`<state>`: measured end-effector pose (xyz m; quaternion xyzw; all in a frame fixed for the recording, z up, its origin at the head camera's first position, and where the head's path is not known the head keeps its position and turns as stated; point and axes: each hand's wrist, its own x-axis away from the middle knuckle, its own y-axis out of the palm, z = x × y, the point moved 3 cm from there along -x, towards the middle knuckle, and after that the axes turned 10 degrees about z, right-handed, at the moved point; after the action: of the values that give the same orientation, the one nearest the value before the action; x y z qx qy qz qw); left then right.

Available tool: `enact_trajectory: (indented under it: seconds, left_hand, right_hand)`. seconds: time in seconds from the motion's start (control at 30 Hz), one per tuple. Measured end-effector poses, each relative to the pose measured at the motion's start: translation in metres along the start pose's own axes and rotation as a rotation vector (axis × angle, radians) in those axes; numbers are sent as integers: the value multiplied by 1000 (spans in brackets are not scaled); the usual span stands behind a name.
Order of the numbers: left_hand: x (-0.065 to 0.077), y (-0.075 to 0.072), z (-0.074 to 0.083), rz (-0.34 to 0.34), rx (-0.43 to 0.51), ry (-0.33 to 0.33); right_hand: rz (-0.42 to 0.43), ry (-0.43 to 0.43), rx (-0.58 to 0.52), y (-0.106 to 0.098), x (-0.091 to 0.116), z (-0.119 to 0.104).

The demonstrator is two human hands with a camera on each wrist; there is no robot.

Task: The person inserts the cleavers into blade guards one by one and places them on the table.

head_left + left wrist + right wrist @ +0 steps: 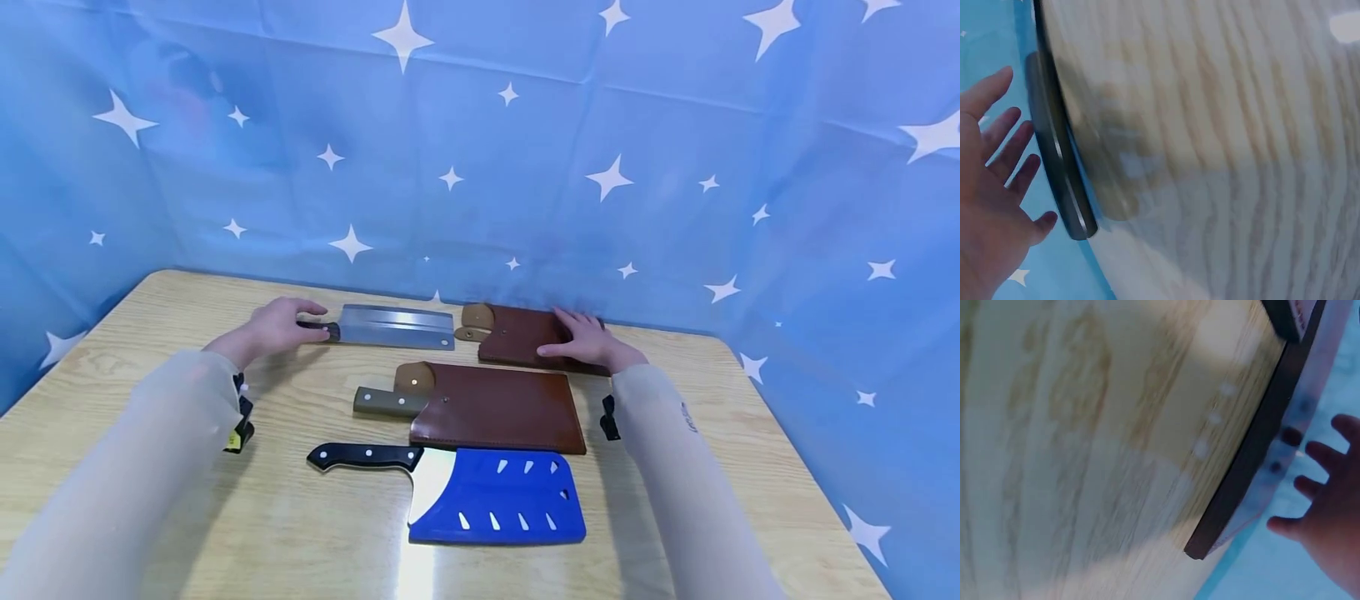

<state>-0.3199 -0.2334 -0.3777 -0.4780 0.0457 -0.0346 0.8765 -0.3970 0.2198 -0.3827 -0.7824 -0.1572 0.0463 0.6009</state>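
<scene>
At the back left, a bare cleaver [397, 326] lies on the table. My left hand [283, 323] is at its dark handle [1063, 156], fingers spread and apart from it in the left wrist view. To the right of the blade tip lies a brown leather sheath [513, 333] with a tan strap. Over the sheath's right part is my right hand [583, 338]. In the right wrist view its fingers are spread above the dark sheath edge [1244, 462]; whether they touch it I cannot tell.
Nearer me, a green-handled cleaver [382, 402] sits in a second brown leather sheath [502, 408]. In front of it lies a black-handled cleaver [363, 455] with a blue blade guard [502, 497]. A blue star-patterned cloth [525, 208] hangs behind the wooden table [300, 533].
</scene>
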Motion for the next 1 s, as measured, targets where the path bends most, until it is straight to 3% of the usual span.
enact_trajectory:
  seconds: [0.23,0.47,0.77,1.0]
  left_hand:
    - [3,-1,-14,-4,-39,-9]
    - [4,-2,-28,-36,45,37]
    - [11,-6,-22,-45,70,126]
    - [19,-13,-22,-62,57,158]
  right_hand:
    - [7,27,44,1,2,11]
    - [-52,41,-37,0,8,28]
    - [-157,-67,17,-6,9,39]
    - [-215,-74,38,-6,11,32]
